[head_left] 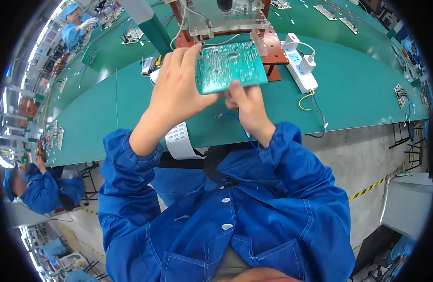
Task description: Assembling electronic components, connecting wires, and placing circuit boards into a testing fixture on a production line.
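Observation:
I hold a green circuit board (229,66) solder side up, above the green workbench (353,94). My left hand (176,87) grips its left edge, thumb on top. My right hand (244,105) pinches the board's lower edge from beneath. A thin blue wire (235,117) hangs below the board beside my right hand. Both sleeves are blue.
A red-and-clear test fixture (226,23) stands just behind the board. A white power strip (301,66) with plugs lies to its right, with yellow and blue wires (310,101). A white paper sheet (179,141) hangs over the bench edge. Other workers in blue sit at far left.

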Demonstrator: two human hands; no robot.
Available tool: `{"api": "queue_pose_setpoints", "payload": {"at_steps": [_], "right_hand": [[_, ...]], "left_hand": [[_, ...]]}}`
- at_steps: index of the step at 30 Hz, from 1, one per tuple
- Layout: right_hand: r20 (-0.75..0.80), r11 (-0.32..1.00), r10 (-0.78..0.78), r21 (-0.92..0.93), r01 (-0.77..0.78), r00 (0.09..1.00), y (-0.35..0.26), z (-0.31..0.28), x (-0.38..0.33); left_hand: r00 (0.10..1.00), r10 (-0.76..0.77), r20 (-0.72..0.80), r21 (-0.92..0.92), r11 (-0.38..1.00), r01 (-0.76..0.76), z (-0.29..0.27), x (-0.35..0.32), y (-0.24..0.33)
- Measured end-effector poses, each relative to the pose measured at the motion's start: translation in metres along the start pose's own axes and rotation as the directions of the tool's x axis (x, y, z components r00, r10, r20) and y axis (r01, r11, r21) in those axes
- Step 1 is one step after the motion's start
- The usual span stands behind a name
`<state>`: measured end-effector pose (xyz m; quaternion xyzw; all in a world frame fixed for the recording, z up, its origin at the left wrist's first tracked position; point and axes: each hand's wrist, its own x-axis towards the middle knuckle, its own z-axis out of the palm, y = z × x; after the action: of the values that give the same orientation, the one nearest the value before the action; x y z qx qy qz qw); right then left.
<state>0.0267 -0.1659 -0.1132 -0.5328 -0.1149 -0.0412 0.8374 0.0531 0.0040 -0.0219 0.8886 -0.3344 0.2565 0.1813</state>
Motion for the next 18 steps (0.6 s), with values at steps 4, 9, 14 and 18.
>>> {"api": "queue_pose_setpoints", "payload": {"at_steps": [4, 9, 14, 18], "right_hand": [[-0.102, 0.997, 0.063, 0.059, -0.057, 0.993, 0.002, -0.005, 0.039], [-0.136, 0.989, 0.15, 0.039, -0.146, 0.979, 0.02, -0.016, 0.081], [-0.088, 0.99, -0.078, -0.125, 0.067, 0.993, 0.03, -0.028, 0.08], [-0.062, 0.976, -0.178, -0.137, 0.168, 0.982, 0.026, -0.019, 0.083]], "left_hand": [[0.985, 0.078, -0.156, 0.093, 0.994, -0.064, -0.011, 0.009, 0.002], [0.955, 0.036, -0.295, 0.007, 0.999, -0.036, -0.019, 0.025, -0.001], [0.886, 0.057, -0.46, 0.024, 0.998, -0.052, -0.027, 0.069, -0.024], [0.83, 0.253, -0.496, 0.227, 0.961, -0.157, -0.068, 0.131, -0.062]]}}
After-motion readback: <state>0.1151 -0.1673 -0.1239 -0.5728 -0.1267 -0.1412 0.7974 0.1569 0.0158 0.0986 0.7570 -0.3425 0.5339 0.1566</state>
